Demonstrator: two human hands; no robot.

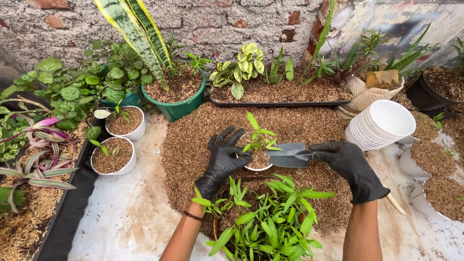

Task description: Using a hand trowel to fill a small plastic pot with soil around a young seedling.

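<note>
The small white pot (257, 166) with a green seedling (257, 137) sits at the middle of the heap of brown husk (193, 140), between both hands and touching each. The left hand (223, 161), in a black glove, cups the pot's left rim, its grip half open with fingers spread around the seedling's base. The right hand (350, 165), also gloved, has its grip closed around the handle of a grey trowel (289, 154), whose blade lies over the pot's right edge. Near the person stands a bushy green plant (270, 222); to the right a stack of white pots (382, 124) lies tilted; to the left two filled white pots (118, 145) rest on the pale surface (125, 217)
</note>
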